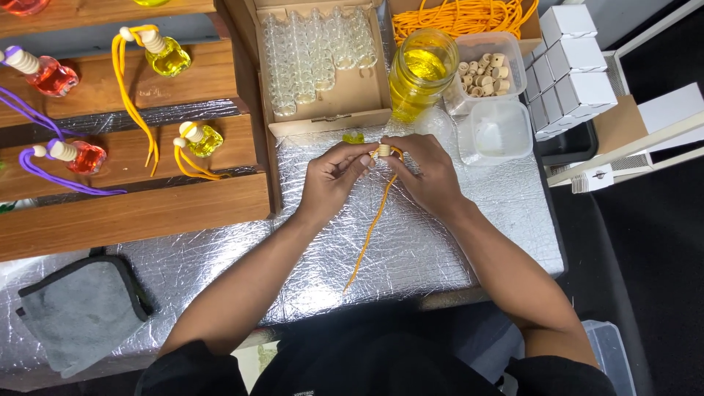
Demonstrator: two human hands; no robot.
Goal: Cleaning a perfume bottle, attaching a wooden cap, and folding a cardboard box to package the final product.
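Note:
My left hand [334, 180] and my right hand [427, 170] meet over the silver foil table [411, 249]. Together they pinch a small wooden cap [383, 150] with an orange cord [370, 227] through it. The cord hangs down toward me across the foil. A small bottle of yellow liquid [353, 137] lies just beyond my fingers, mostly hidden.
A cardboard box of empty glass bottles [317, 51] stands behind my hands. A jar of yellow liquid [422, 70], a tub of wooden caps [488, 70], an empty tub [499, 132] and white boxes [568, 70] are at the right. Wooden shelves [132, 213] hold filled bottles at the left. A grey cloth [81, 308] lies near left.

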